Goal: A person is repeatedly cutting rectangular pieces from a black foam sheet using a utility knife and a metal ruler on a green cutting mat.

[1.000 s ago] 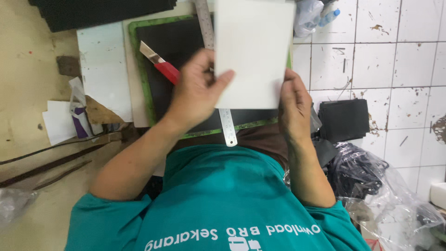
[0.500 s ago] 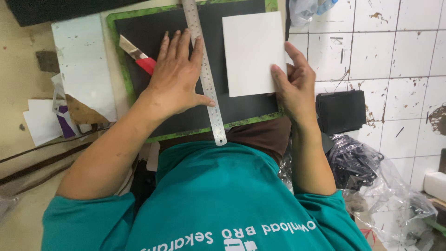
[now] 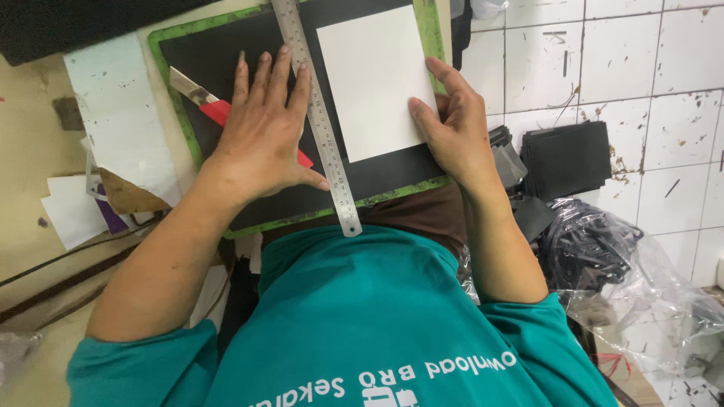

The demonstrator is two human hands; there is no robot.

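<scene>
- Head view: the left hand [image 3: 264, 136] lies flat and spread on the black sheet [image 3: 377, 177] that covers the green cutting mat [image 3: 170, 98], its fingers pointing away from the body, the thumb and forefinger side pressed against the steel ruler [image 3: 320, 124].
- The ruler's long axis runs away from the person, tilted slightly — near end over the mat's front edge, far end out of frame at the top. It lies just right of the left hand, touching it.
- The white card [image 3: 369, 79] lies on the black sheet right of the ruler, its left edge close along the ruler; whether they touch I cannot tell.
- The right hand [image 3: 452, 128] rests open at the card's right edge, fingertips laid on its lower right corner, pinching nothing.
- A red-handled utility knife [image 3: 207, 102] lies partly under the left hand — nearer that hand than the right.
</scene>
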